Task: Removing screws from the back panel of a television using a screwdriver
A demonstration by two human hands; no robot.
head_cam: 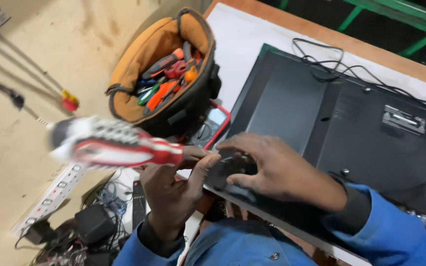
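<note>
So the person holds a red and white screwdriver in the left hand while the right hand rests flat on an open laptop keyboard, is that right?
Not quite. The left hand does hold the red and white screwdriver, but the right hand rests on the black back panel of a flat screen lying face down on the table, not on a laptop keyboard. The head view shows it.

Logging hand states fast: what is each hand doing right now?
Left hand: closed around a red-and-white screwdriver.
Right hand: open, fingers spread, resting flat on the black panel, holding nothing.
</note>
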